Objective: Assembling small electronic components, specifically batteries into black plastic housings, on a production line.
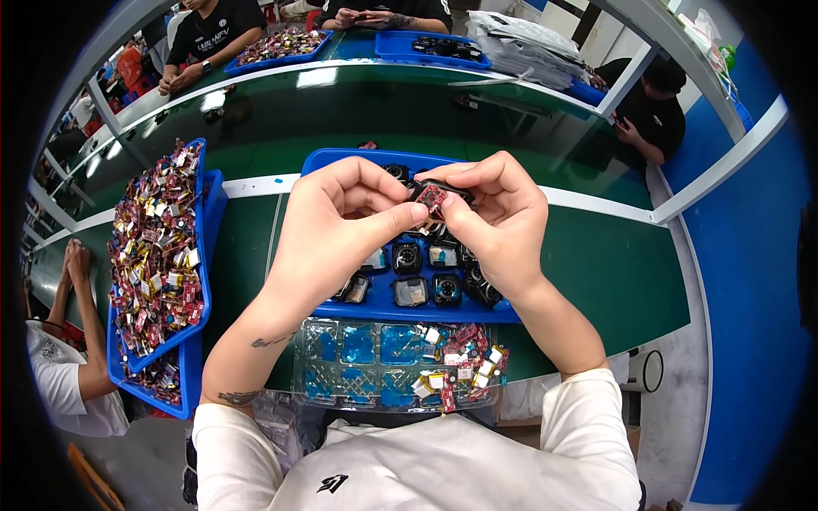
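Observation:
Between my hands, above a blue tray [409, 156], is a small black casing [464, 189] with a red circuit board [431, 198] on its face. My left hand [336, 213] pinches the board's left side with thumb and fingers. My right hand [504, 223] grips the casing from the right, its thumb pressed on the board. Fingers cover part of both pieces. Below, several black casings [407, 257] lie in the tray, some showing a round lens and others a pale flat piece. Nearest me, a clear compartment tray [300, 375] holds blue film and loose boards with white-and-yellow parts [460, 362].
At left, stacked blue trays [207, 294] are heaped with red circuit boards [162, 247]. A white rail [588, 203] crosses the green table [613, 272] behind my tray. Across it are more trays [388, 47], plastic bags [520, 47] and co-workers. Another person sits at left.

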`<state>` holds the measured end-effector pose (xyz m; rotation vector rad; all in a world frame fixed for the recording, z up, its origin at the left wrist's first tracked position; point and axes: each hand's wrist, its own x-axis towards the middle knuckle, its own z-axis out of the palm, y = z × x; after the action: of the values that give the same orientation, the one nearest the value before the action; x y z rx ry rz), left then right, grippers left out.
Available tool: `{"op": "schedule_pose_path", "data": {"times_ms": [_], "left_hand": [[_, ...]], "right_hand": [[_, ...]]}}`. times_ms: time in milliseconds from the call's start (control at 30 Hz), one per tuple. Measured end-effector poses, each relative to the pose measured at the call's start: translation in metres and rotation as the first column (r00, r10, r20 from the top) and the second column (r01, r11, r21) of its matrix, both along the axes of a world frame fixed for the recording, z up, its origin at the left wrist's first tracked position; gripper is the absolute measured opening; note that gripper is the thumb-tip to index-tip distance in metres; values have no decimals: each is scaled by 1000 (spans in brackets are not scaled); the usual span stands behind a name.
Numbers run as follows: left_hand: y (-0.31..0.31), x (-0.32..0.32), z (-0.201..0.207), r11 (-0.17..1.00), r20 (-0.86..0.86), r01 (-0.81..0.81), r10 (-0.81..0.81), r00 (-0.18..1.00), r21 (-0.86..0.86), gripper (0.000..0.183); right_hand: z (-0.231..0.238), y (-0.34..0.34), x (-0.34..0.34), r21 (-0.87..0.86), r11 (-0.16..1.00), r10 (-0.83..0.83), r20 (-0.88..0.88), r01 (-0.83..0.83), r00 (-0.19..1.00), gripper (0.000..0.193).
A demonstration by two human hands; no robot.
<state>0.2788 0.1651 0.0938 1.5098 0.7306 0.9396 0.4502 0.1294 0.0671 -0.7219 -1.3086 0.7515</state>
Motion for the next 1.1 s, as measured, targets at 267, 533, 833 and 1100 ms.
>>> {"op": "schedule_pose_path", "data": {"times_ms": [267,533,833,1100], "left_hand": [[1,1,-6,992,53,-58,52,997,116,19],[2,1,-7,986,27,-67,64,998,152,20],[7,2,-12,985,21,-61,59,998,161,26],[11,1,-10,990,-76,13,-2,997,141,28]], "right_hand": [[-3,0,-3,-13,1000,7,-11,-7,1000,19],[-5,1,-5,-1,1000,8,-31,-8,999,18],[-5,0,-4,0,1000,9,-34,-9,999,14],[-2,1,0,-54,999,-4,10,5,1000,14]]}}
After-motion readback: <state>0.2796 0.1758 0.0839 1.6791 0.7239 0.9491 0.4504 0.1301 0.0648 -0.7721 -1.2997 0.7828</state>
